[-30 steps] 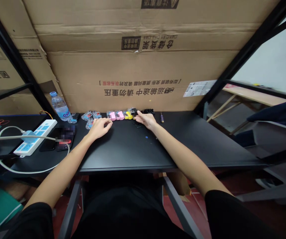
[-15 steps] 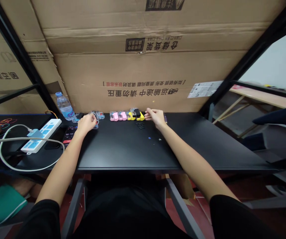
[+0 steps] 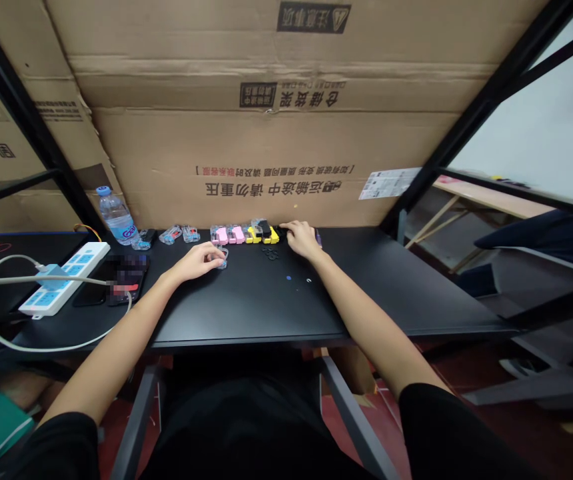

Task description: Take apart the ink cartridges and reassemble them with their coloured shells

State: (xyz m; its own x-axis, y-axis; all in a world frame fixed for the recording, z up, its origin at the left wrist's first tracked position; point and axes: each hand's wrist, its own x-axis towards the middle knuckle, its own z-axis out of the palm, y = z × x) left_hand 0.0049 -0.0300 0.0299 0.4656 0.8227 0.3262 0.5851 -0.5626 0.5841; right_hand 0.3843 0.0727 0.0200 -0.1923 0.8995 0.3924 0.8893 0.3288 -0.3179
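Note:
My left hand [image 3: 197, 261] is closed on a small clear part [image 3: 223, 257] just above the black table, in front of the row of pieces. At the right end of that row, my right hand [image 3: 301, 238] reaches down among small black parts [image 3: 282, 233]; its fingers are bent together, and what they grip is too small to make out. Between the hands stand pink pieces [image 3: 236, 235] and yellow pieces [image 3: 271, 235], with a black piece on top of the yellow ones. Several small black rings [image 3: 270, 253] lie in front of them.
Two clear pieces [image 3: 191, 234] lie left of the row. Farther left are a water bottle [image 3: 118, 217], phones [image 3: 129, 277] and a power strip [image 3: 66, 283] with a looping cable. Cardboard [image 3: 266, 147] stands behind the table [image 3: 246, 307]. Another person's hand shows at the far left.
My left hand has moved right, away from the clear pieces, carrying a clear part. My right hand has turned downward beside the yellow pieces. The view has shifted slightly.

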